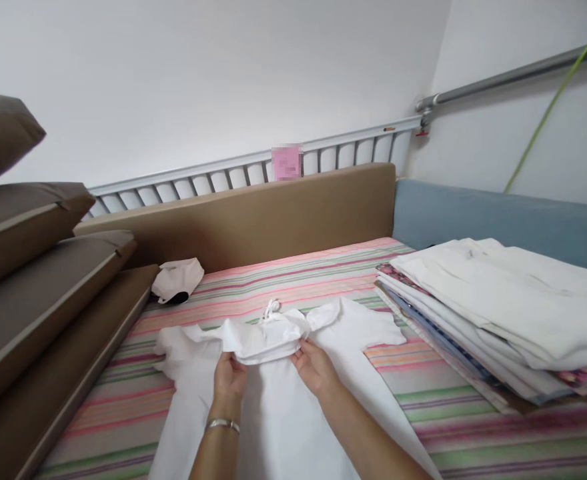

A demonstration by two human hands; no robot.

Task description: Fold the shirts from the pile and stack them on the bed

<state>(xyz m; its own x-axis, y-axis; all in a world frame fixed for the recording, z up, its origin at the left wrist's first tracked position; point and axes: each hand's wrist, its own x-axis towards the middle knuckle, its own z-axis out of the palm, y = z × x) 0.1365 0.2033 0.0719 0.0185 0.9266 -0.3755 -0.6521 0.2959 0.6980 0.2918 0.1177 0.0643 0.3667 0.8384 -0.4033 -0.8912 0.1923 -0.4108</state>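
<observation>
A white short-sleeved shirt (283, 413) lies spread on the striped bed sheet, its sleeves out to both sides. Near its collar end, a raised fold of white cloth with a tied white cord at the far side is pinched between my hands. My left hand (231, 375), with a silver bracelet at the wrist, is closed on the left end of this fold. Closed on the right end is my right hand (313, 365), thumb on top. The fingers beneath the cloth are partly hidden.
A stack of folded clothes (513, 293) lies to the right. On the left rise piled brown cushions (48, 300), with a pale cap (179, 277) beside them. A brown padded board (273, 213) and a blue one (498, 207) border the striped sheet (273, 270).
</observation>
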